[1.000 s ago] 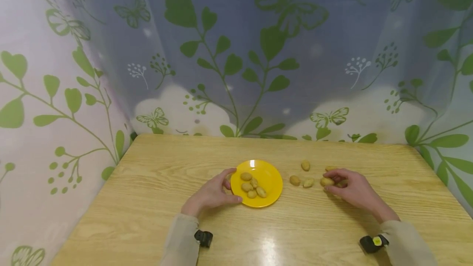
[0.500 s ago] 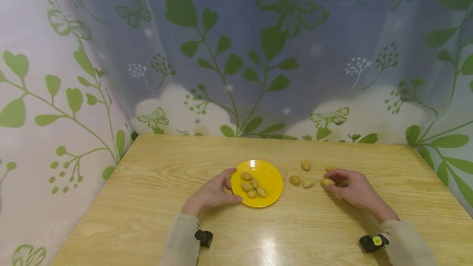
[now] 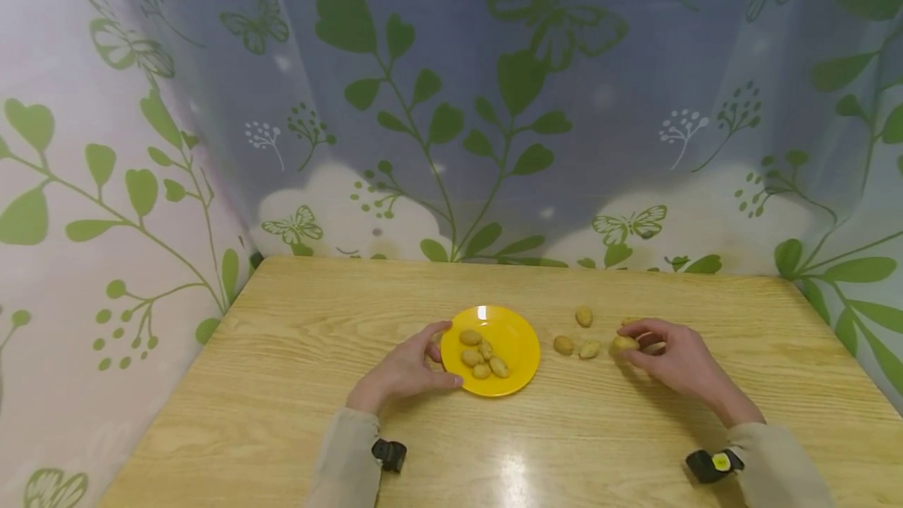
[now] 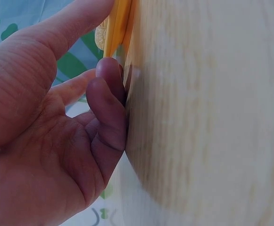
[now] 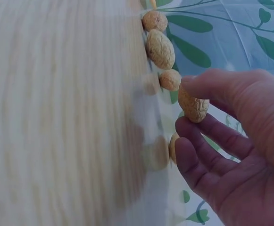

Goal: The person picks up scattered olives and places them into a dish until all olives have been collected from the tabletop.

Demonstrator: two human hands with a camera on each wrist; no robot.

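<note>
My left hand (image 3: 402, 367) holds the left rim of a yellow plate (image 3: 522, 335), thumb on the near edge and fingers at the far side. Several tan walnuts (image 3: 470, 357) lie in the plate's left half. In the left wrist view the plate's edge (image 4: 115, 28) shows beside the thumb. My right hand (image 3: 673, 355) pinches a wrinkled oval walnut (image 5: 193, 106) between thumb and fingertips, just above the table. Another walnut (image 5: 173, 147) sits behind the fingers, partly hidden.
Between plate and right hand, loose walnuts lie on the wooden table (image 3: 339, 296): one farther back (image 3: 583, 316), and a pair nearer, one of them left (image 3: 563, 345) and one right (image 3: 589, 349). Another walnut (image 3: 629, 321) is mostly covered by the right fingers. A patterned curtain (image 3: 451, 179) hangs behind.
My right hand's walnut has risen very slightly, and the fingertips have shifted a little around it. The left hand and the plate stay where they were.
</note>
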